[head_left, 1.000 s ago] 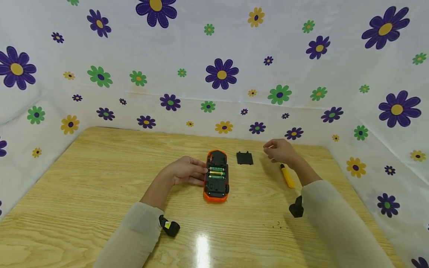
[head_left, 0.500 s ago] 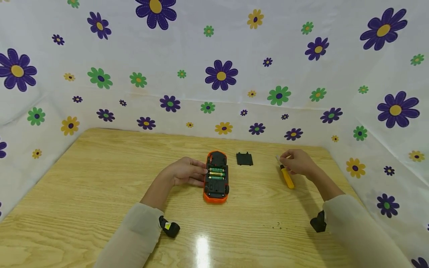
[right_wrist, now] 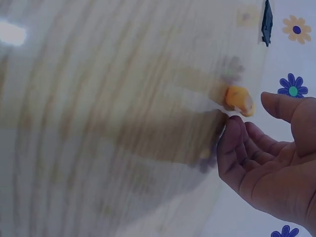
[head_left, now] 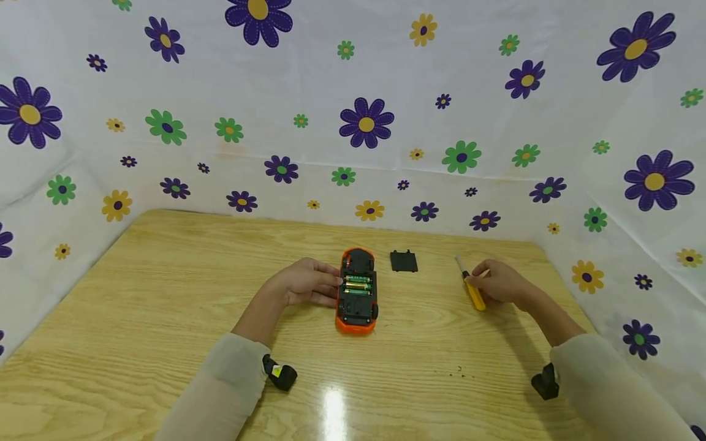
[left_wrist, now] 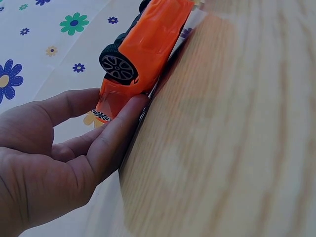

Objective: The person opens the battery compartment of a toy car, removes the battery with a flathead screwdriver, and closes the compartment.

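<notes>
An orange toy car (head_left: 356, 311) lies upside down on the table, its battery bay uncovered and several green and gold batteries (head_left: 357, 285) seated inside. My left hand (head_left: 306, 282) holds the car by its left side, with thumb and fingers against the orange body in the left wrist view. At the right, my right hand (head_left: 499, 283) is beside a screwdriver (head_left: 475, 295) with a yellow handle. In the right wrist view the thumb and fingers (right_wrist: 230, 143) stand apart around the handle end, with no firm grip showing.
A black battery cover (head_left: 404, 261) lies to the right of the car's far end. Small dark bits, perhaps screws (head_left: 459, 368), are scattered nearer the front right. A flowered white cloth (head_left: 309, 141) walls the table's back and sides.
My right hand has moved right and nearer, from beyond the screwdriver's tip to beside its handle. The left hand and the toy car have stayed in place.
</notes>
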A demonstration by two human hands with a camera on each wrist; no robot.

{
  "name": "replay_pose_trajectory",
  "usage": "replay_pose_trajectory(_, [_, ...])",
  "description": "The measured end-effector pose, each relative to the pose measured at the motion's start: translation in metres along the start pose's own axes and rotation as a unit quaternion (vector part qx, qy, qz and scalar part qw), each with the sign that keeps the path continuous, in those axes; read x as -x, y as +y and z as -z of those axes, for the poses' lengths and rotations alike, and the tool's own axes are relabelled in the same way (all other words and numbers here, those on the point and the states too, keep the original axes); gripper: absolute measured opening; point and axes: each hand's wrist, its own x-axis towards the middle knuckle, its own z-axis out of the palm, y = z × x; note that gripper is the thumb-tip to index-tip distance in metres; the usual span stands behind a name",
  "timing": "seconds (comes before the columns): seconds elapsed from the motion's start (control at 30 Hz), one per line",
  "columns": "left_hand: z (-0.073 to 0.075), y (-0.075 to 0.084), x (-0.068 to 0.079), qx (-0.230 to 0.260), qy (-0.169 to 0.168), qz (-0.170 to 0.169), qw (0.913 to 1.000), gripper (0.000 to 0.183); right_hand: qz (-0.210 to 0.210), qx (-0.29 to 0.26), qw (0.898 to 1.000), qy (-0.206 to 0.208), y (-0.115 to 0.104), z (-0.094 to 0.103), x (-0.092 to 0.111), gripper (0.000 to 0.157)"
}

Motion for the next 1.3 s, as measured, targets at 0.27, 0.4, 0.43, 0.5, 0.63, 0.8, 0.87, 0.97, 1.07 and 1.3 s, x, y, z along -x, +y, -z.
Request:
replay_pose_trajectory(0.27, [-0.001,0.001,0.000,0.001,0.001,0.001,1.0000,0.047,0.005,0.028,0.999,0.027,0.004,-0.010,-0.001,0.050])
replay_pose_trajectory(0.4, [0.000,0.001,0.000,0.002,0.002,0.002,1.0000,0.047,0.011,0.048,0.998,0.043,0.005,-0.012,-0.004,0.049])
replay_pose_trajectory(0.43, [-0.001,0.001,-0.001,0.002,0.001,0.002,1.0000,0.047,0.015,0.054,0.997,0.046,0.006,-0.013,-0.005,0.048])
replay_pose_trajectory(0.5, [-0.001,0.001,-0.001,0.003,0.001,0.002,1.0000,0.048,0.020,0.062,0.997,0.052,0.006,-0.014,-0.006,0.045])
replay_pose_trajectory(0.63, [-0.001,0.001,-0.001,0.002,-0.001,0.000,1.0000,0.048,0.031,0.074,0.995,0.060,0.004,-0.016,-0.007,0.039])
replay_pose_trajectory(0.8, [-0.001,0.001,-0.002,0.003,0.001,-0.001,1.0000,0.048,0.045,0.081,0.994,0.060,0.000,-0.015,-0.006,0.037])
replay_pose_trajectory(0.87, [0.000,0.001,-0.002,0.003,0.001,-0.001,1.0000,0.047,0.051,0.080,0.994,0.057,-0.003,-0.015,-0.006,0.037])
replay_pose_trajectory(0.97, [0.000,0.002,-0.001,0.003,0.000,-0.001,1.0000,0.047,0.066,0.083,0.993,0.059,-0.005,-0.014,-0.007,0.034])
replay_pose_trajectory(1.07, [0.000,0.002,-0.001,0.003,0.000,-0.001,1.0000,0.047,0.090,0.088,0.989,0.072,-0.007,-0.013,-0.010,0.030])
replay_pose_trajectory(1.3, [0.001,0.002,-0.001,0.003,0.001,0.001,1.0000,0.047,0.144,0.115,0.976,0.116,-0.013,-0.014,-0.014,0.023])
